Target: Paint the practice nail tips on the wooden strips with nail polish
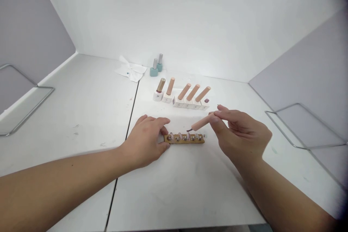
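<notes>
White back wall [190, 18] rises behind our worktop [81, 108], flanked by a grey left panel [29, 25] and a grey right panel [310, 61]. Bent wire shows at both sides, a left wire frame [32, 111] and a right wire frame [282, 108]. Left of centre, a dark seam [134, 101] divides the worktop.

Low on the worktop, between our hands, lies a narrow tan display strip [187, 142] with a row of shiny metal knobs and small glossy pieces that look like nail tips [188, 135]. Our left hand [146, 136] has its grip pinching the strip's left end, thumb on the near edge. With our right hand [241, 130] we hold a peach polish brush cap [202, 121], the grip pressed together on its upper end; the cap slants down leftward, its dark brush tip [189, 130] just above a middle nail tip. We cannot tell whether they touch.

Beyond the strip stand a gold-capped polish bottle [158, 96], a separate peach-capped bottle [167, 98], then three joined peach-capped bottles [187, 104] with an uncapped bottle [204, 105] at their right end. Farther back, we see two teal polish bottles [153, 72] beside a crumpled white tissue [135, 73].
</notes>
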A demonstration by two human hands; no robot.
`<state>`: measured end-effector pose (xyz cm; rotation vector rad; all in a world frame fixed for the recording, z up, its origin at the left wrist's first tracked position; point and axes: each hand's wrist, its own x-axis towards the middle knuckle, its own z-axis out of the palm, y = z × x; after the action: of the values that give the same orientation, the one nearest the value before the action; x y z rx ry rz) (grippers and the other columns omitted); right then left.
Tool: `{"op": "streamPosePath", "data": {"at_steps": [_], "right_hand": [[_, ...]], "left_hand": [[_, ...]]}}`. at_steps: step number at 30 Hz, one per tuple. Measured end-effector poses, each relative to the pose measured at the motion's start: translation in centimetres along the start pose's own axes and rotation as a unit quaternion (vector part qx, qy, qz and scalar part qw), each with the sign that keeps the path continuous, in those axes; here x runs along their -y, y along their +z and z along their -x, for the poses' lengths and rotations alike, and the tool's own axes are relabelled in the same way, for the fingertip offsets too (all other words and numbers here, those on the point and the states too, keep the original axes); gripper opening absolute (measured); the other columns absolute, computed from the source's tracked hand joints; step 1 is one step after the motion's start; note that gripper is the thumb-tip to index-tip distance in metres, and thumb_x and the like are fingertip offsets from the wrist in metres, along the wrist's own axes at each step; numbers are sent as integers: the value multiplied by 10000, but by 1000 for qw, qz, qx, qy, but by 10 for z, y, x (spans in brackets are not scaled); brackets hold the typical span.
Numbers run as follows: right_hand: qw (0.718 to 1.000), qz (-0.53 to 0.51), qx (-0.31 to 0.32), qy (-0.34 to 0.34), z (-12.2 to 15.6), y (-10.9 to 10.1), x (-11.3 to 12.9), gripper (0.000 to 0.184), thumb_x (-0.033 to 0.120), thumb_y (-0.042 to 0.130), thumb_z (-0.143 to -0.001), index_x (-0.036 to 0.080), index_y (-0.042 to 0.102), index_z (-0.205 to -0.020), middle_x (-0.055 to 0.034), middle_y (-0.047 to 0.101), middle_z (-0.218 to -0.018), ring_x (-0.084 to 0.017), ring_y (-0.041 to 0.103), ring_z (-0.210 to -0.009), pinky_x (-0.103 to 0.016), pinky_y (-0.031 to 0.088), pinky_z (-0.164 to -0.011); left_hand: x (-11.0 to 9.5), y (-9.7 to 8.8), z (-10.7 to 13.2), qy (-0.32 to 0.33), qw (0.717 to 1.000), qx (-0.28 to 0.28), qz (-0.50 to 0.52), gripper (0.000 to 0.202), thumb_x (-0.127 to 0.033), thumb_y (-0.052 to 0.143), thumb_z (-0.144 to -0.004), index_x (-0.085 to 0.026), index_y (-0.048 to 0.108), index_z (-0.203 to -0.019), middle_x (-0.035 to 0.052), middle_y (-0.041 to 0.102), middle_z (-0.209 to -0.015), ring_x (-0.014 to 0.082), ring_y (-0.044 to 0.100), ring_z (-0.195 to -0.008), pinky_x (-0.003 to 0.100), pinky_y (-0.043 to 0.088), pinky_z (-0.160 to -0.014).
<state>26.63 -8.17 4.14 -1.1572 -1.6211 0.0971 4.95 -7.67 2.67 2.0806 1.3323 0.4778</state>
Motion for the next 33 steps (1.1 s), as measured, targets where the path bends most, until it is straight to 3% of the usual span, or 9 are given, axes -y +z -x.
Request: {"op": "streamPosePath", "data": {"at_steps": [8,15,24,29,33], "right_hand": [[995,-5,39,-87,2,-7,-5,243,116,623,-762,309,624,-909,86,690,-632,-153,682,-617,-498,516,-933],[983,-18,2,-182,-2,-9,-11,343,36,675,-685,277,667,-928,76,684,-637,-130,651,-566,-430,580,-852],[987,-58,33,-147,2,-12,-13,337,38,676,-686,270,671,-929,82,680,-612,-141,655,-548,-499,565,-874],[990,-35,-17,-134,0,-11,-12,299,47,666,-710,260,674,-919,61,706,-654,-142,657,-574,-480,564,-876],[994,-23,-19,-104,-2,-8,-11,267,69,659,-736,263,656,-920,69,699,-620,-161,678,-585,-497,542,-905]], "left_hand": [[-2,0,0,1,1000,7,-4,522,-253,593,-742,-214,486,-1252,6,685,-1027,280,494,-1138,457,376,-998],[-1,0,-1,-4,1000,3,-1,523,-253,603,-740,-213,493,-1250,6,680,-1030,276,487,-1136,440,385,-993],[-2,-1,0,-9,1000,8,2,533,-248,600,-743,-209,484,-1262,0,676,-1034,272,468,-1148,437,379,-1005],[-2,-1,-1,-8,1000,9,2,527,-242,598,-742,-209,487,-1256,4,678,-1030,272,477,-1144,444,371,-1009],[-1,0,-2,-2,1000,4,-3,520,-246,597,-738,-226,491,-1247,4,680,-1024,280,487,-1140,452,380,-994]]}}
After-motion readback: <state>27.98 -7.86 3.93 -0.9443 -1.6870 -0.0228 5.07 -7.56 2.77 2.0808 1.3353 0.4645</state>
